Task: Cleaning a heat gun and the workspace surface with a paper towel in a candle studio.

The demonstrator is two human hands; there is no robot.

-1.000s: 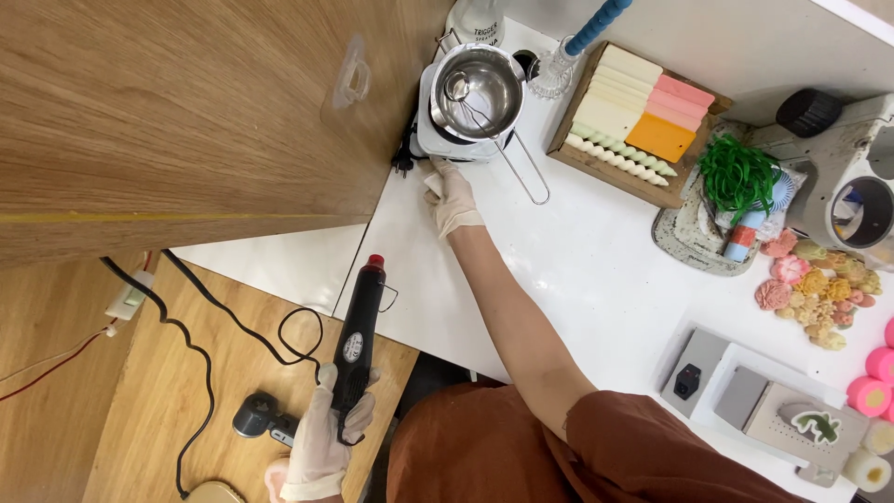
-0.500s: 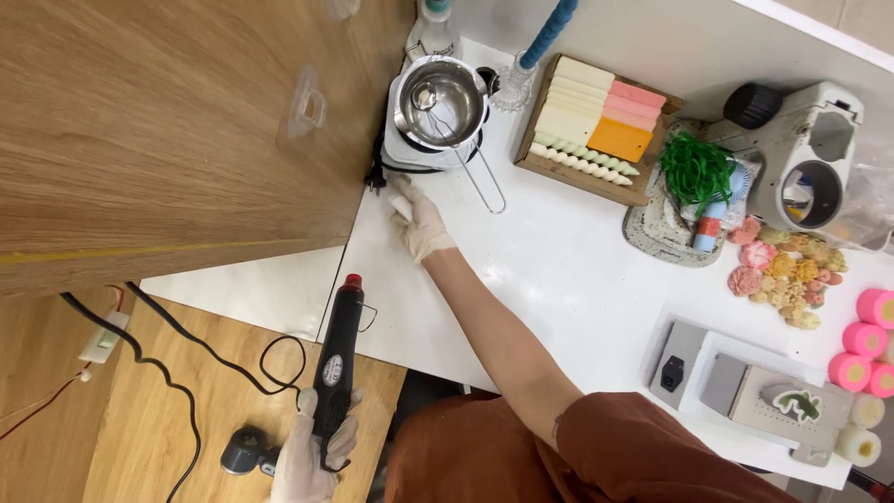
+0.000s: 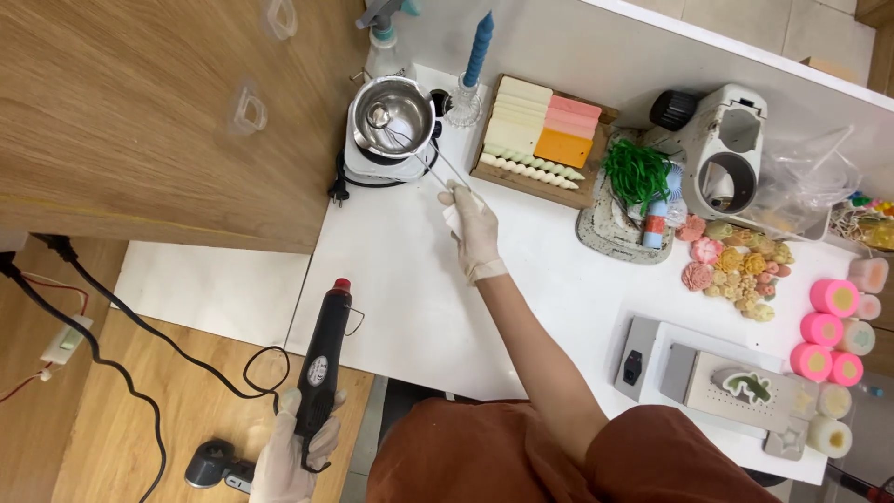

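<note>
My left hand (image 3: 291, 455), gloved in white, grips the handle of a black heat gun (image 3: 323, 359) with a red tip, held below the white table's (image 3: 391, 279) front-left corner. My gloved right hand (image 3: 475, 231) reaches across the table and closes, with a scrap of white cloth (image 3: 453, 220), on the end of the wire handle (image 3: 436, 163) of a steel pot (image 3: 391, 116). The pot stands on a small white hot plate (image 3: 365, 166) at the back left, with a small metal piece inside it.
A wooden cabinet (image 3: 140, 112) stands to the left. Behind the pot are a spray bottle (image 3: 384, 33) and a blue spiral candle (image 3: 477, 51). A tray of wax blocks (image 3: 545, 135), a white machine (image 3: 726, 149), flower-shaped wax pieces (image 3: 736, 265), pink candles (image 3: 824, 326) and moulds (image 3: 736, 387) fill the right side. Black cables (image 3: 121, 326) cross the wooden floor.
My right hand has moved from the table beside the hot plate to the end of the pot's handle. The left hand still holds the heat gun. The view has shifted.
</note>
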